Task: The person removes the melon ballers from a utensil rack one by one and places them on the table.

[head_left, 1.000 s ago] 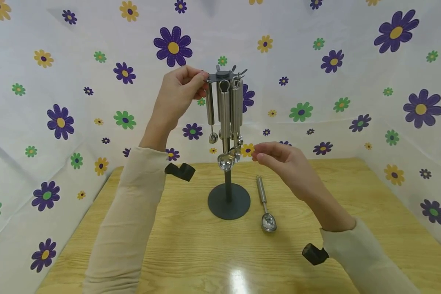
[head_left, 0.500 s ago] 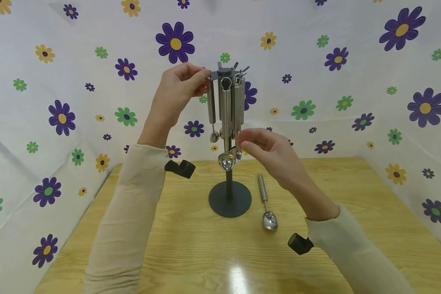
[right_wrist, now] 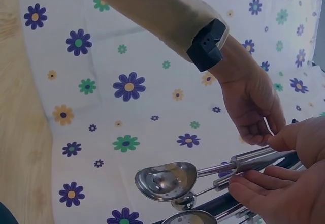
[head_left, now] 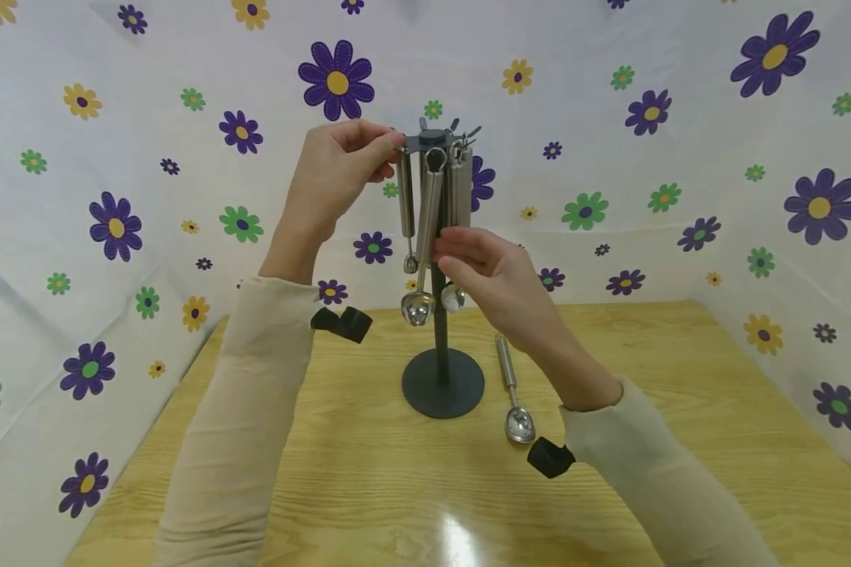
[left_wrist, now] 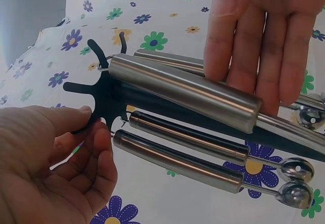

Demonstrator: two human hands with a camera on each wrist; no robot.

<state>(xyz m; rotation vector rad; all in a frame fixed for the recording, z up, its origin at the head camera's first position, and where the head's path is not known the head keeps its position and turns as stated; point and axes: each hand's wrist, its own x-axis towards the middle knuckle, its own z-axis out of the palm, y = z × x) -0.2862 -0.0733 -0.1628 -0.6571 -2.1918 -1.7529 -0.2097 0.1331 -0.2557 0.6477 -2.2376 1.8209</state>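
A dark metal utensil stand (head_left: pixel 443 386) stands upright on the table with several steel-handled scoops hanging from its hooks. My left hand (head_left: pixel 336 173) pinches one flat arm of its top between thumb and fingers; the left wrist view shows this too. Straight fingers of my right hand (head_left: pixel 503 276) touch the handle of the front ice cream scoop (head_left: pixel 418 308), which hangs tilted, bowl to the left. The right thumb is held away from that handle. A melon baller (left_wrist: pixel 294 195) hangs near my left hand. Behind the right fingers another scoop (head_left: pixel 453 298) is partly hidden.
Another scoop (head_left: pixel 519 425) lies on the wooden table (head_left: pixel 354 472), right of the stand's round base. A white cloth (head_left: pixel 581 150) with printed flowers rises behind and at both sides.
My right hand has moved left and up from beside the stand to the hanging scoops. The front scoop has swung left from hanging straight. My left hand keeps its pinch on the stand.
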